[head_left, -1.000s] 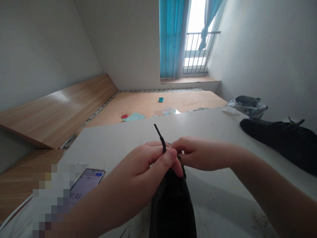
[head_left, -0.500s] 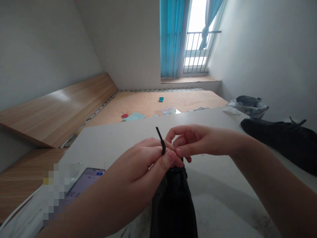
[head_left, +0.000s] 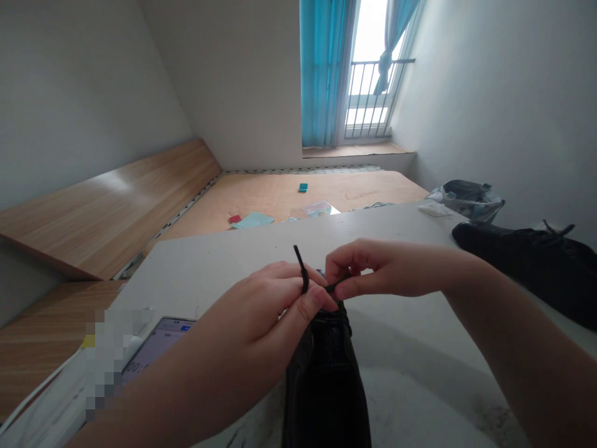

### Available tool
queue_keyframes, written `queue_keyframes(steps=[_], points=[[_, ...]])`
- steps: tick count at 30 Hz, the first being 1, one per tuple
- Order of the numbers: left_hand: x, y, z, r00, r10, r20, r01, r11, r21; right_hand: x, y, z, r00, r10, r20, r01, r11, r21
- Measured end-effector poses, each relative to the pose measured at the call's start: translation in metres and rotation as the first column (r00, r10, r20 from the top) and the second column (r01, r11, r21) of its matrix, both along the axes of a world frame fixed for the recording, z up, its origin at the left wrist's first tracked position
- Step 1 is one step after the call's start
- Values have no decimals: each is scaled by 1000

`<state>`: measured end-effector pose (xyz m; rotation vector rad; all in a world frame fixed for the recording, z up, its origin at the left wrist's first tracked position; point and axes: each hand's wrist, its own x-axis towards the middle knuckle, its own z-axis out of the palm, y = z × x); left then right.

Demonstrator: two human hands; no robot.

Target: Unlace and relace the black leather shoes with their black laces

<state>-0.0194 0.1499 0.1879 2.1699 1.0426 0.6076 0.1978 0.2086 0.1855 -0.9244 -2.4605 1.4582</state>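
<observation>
Left hand (head_left: 261, 317) and right hand (head_left: 380, 270) meet, apparently both pinching.

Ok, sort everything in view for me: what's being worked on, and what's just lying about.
Being worked on: left hand, right hand, black shoelace, black leather shoe.

Lying about: second black lace-up shoe, smartphone with lit lilac screen, crumpled grey bag, small white packet.

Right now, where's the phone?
In the head view, the smartphone lies at lower left on the white table, partly covered by the left forearm and left of the black shoe.
</observation>
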Motion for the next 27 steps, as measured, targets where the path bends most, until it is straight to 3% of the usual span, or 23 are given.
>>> queue_keyframes(steps=[4,6,9,11,16,19,21,24,27], points=[[-9,2,2,990,110,-84,-114,993,-39,11,-6,12,990,-18,139,4,995,99],[-16,3,3,962,141,-232,-160,985,-67,21,-10,19,978,-4,211,-13,997,82],[-23,3,0,816,146,-560,-218,974,-65,32,-16,23,925,7,380,-22,999,36],[-24,4,-3,724,126,-679,-224,973,-58,32,-18,21,877,-4,480,-6,1000,20],[-18,6,-5,718,87,-690,-217,971,-104,19,-19,9,795,-117,596,19,985,169],[-15,6,-4,794,167,-585,-179,983,38,13,-17,8,832,-151,534,31,973,227],[-12,5,-3,838,126,-531,-77,991,112,10,-17,8,864,-116,489,7,976,218],[-7,4,-5,823,-16,-568,53,997,48,5,-18,5,894,-42,446,-43,983,179],[-1,3,-8,799,-62,-599,102,994,32,1,-18,2,914,-2,407,-66,986,153]])
